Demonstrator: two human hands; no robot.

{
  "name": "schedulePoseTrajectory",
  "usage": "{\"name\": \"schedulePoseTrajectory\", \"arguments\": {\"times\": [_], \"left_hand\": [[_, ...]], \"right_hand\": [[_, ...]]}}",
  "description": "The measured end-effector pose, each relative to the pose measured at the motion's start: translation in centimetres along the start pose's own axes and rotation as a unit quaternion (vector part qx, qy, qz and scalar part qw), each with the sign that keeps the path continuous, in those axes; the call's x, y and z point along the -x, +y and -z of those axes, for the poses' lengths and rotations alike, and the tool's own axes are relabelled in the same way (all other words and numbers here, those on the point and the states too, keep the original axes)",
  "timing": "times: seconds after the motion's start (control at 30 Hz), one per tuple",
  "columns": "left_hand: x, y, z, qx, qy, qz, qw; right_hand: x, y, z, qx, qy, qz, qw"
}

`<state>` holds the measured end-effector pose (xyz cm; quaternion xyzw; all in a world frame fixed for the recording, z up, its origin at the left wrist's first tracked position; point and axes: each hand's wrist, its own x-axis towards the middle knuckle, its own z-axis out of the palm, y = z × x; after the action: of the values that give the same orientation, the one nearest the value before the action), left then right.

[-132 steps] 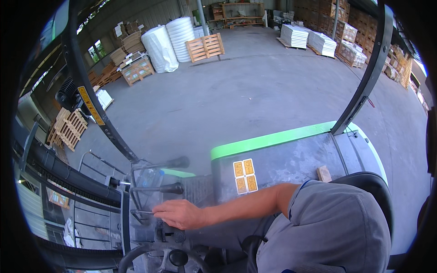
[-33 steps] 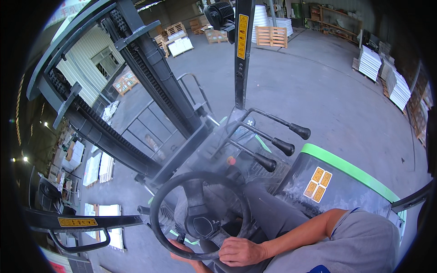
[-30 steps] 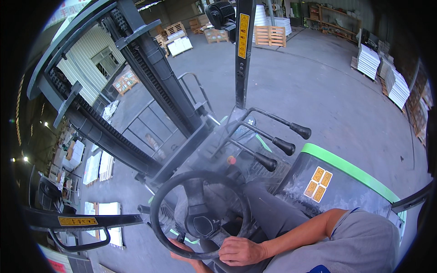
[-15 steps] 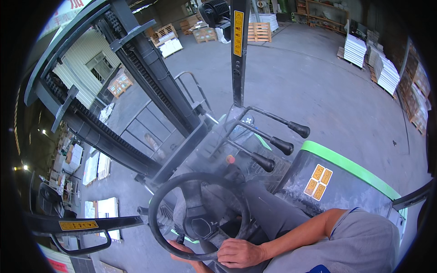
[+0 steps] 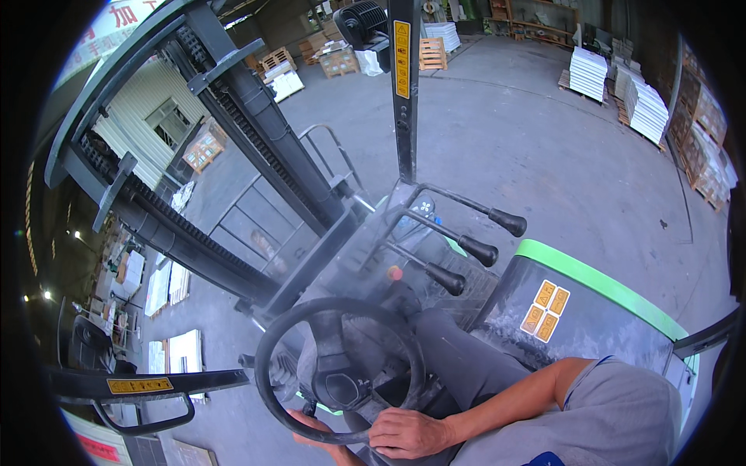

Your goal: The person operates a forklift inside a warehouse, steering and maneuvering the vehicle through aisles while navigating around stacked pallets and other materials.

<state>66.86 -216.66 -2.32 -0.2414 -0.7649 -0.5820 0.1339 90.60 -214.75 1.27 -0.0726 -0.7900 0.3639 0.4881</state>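
I am seated at a forklift, with its dark steering wheel [image 5: 264,373] low in the view. My right hand [image 5: 409,432] is closed over the bottom of the rim, knuckles up. At the lower left of the wheel, my left hand [image 5: 317,427] wraps the rim, its fingers partly hidden behind it. A small black knob [image 5: 309,408] shows just above the left hand's fingers. Beyond the wheel stand three bent control levers with black grips [image 5: 445,279], which neither hand touches. A red knob [image 5: 395,272] sits between wheel and levers.
Ahead on the left rises the forklift's mast [image 5: 264,132]; a dark pillar [image 5: 402,101] stands right of it. White stacks on pallets [image 5: 587,75] line the far right. Flat white sheets [image 5: 184,353] lie at the left, and a wooden crate [image 5: 205,147] stands beyond the mast.
The surroundings have shifted slightly against the forklift: the stacks at right sit further left, the sheets at left a little lower. Both hands keep their places on the wheel.
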Motion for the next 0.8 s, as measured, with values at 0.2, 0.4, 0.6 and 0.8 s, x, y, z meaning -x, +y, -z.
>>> {"name": "schedulePoseTrajectory", "arguments": {"times": [0.2, 0.4, 0.6, 0.8], "left_hand": [[5.2, 1.5, 1.6, 0.022, -0.009, -0.002, 1.0], [11.4, 4.1, 3.5, -0.049, 0.003, -0.047, 0.998], [11.8, 5.7, 4.0, -0.064, -0.011, -0.072, 0.995], [11.3, 6.9, 4.5, -0.094, -0.034, -0.082, 0.992]], "right_hand": [[3.5, -3.2, 4.3, -0.005, -0.018, -0.017, 1.0], [3.9, -6.3, 16.8, 0.077, 0.031, -0.01, 0.997], [1.0, -2.4, 29.3, 0.416, 0.139, -0.074, 0.896], [3.7, 0.4, 29.8, 0.329, 0.126, -0.151, 0.924]]}}
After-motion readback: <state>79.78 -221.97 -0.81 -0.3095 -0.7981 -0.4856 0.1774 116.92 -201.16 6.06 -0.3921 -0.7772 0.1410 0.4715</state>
